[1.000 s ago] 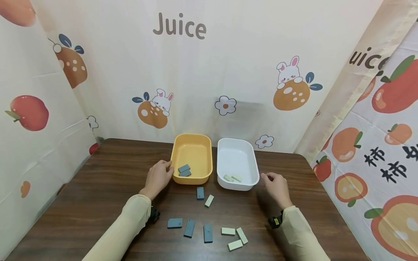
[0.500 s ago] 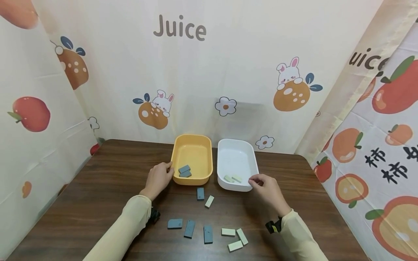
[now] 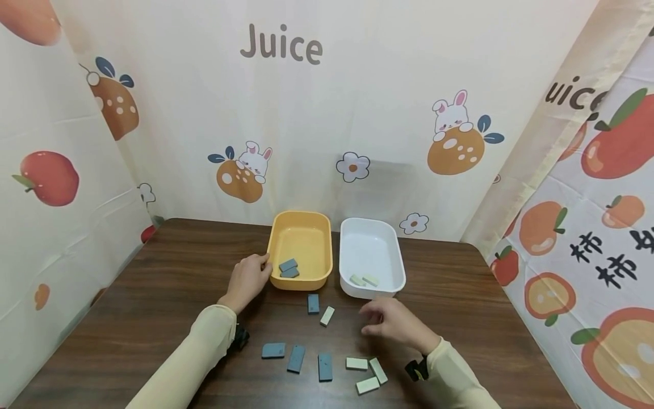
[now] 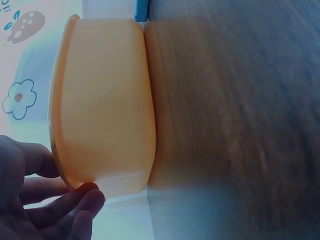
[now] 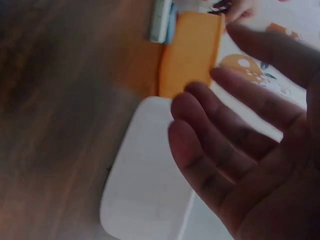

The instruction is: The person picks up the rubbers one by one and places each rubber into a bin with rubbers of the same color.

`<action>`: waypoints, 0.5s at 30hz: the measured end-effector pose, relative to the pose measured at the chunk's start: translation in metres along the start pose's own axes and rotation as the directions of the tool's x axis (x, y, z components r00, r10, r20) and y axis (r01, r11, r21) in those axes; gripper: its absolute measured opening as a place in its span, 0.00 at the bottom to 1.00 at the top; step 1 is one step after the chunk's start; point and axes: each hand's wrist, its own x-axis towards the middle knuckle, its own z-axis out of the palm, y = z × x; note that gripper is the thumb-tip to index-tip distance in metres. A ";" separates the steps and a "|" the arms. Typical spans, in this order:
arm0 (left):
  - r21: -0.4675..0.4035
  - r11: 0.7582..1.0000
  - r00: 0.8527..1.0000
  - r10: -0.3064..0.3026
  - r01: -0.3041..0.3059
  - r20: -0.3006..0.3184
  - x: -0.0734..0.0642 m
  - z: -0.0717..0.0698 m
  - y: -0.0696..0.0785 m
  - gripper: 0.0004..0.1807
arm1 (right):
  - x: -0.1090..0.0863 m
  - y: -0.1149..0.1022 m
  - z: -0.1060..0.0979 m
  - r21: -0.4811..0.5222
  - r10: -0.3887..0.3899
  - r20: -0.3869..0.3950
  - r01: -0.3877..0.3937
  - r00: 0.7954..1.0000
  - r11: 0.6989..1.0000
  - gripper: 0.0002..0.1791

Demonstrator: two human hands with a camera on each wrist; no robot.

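My left hand (image 3: 247, 281) pinches the left rim of the yellow tub (image 3: 301, 227); in the left wrist view its fingers (image 4: 87, 200) lie against the outer wall near the corner. Two blue-grey blocks (image 3: 289, 272) lie inside that tub. My right hand (image 3: 395, 322), fingers loosely bent and holding nothing, hovers over the table in front of the white tub (image 3: 369, 238), which has two pale green blocks (image 3: 370, 280) in it. Closest to the right fingertips is a single pale green block (image 3: 327, 316), with a blue-grey block (image 3: 313, 304) beside it.
Nearer the person, three blue-grey blocks (image 3: 296, 359) lie in a loose row, with three pale green blocks (image 3: 356, 363) to their right. A printed curtain (image 3: 306, 113) hangs behind the brown wooden table (image 3: 204, 238) and along both sides.
My right hand has come from the right side of the white tub, past its front corner, to the table in front of it, its fingers spreading. The left hand stays at the yellow tub.
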 end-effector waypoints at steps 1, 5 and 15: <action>0.002 1.000 1.000 0.001 -0.001 0.001 0.000 0.000 0.000 0.20 | 0.000 0.000 0.003 -0.010 -0.018 0.041 0.018 0.999 1.000 0.16; -0.003 1.000 1.000 0.002 -0.002 0.003 -0.001 0.000 0.000 0.20 | -0.001 -0.004 0.012 -0.027 -0.040 0.156 0.045 0.987 0.999 0.17; -0.016 1.000 1.000 0.003 -0.003 -0.005 -0.001 -0.001 -0.001 0.20 | -0.005 -0.018 0.029 -0.045 -0.039 0.293 0.055 0.955 0.997 0.15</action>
